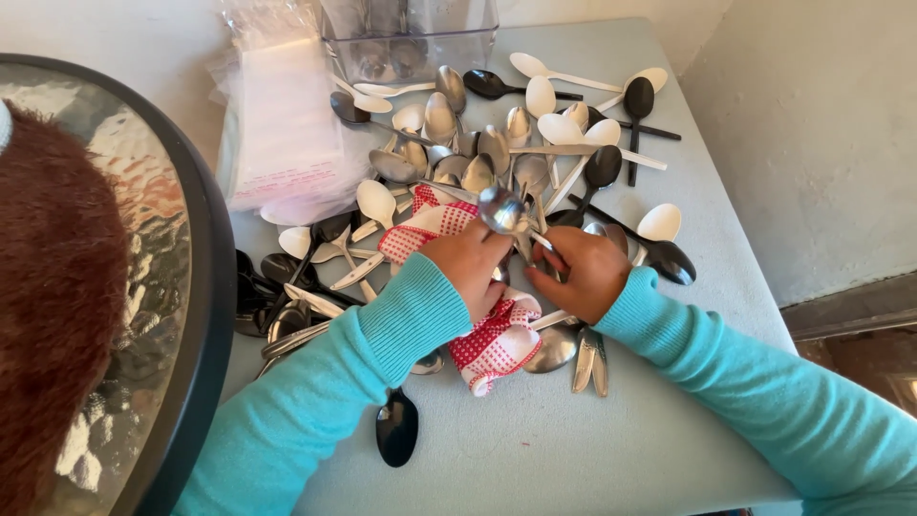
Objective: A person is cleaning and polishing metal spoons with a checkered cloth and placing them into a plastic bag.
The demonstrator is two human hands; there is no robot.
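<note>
While both hands [535,268] grip one metal spoon [503,210], loose spoons [535,124] crowd around — cloth [492,339] beneath.

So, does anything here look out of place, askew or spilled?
Mostly the spoons: metal, white and black ones lie loose and crisscrossed over the grey table, none sorted. One black spoon sits apart near the front edge. The left hand and right hand hold a metal spoon over a red-checked cloth.

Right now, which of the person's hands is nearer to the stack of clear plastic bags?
Left. The left hand lies on the red-and-white cloth, on the side towards the stack of clear plastic bags. The right hand is further off, beyond the metal spoon both hands hold.
</note>
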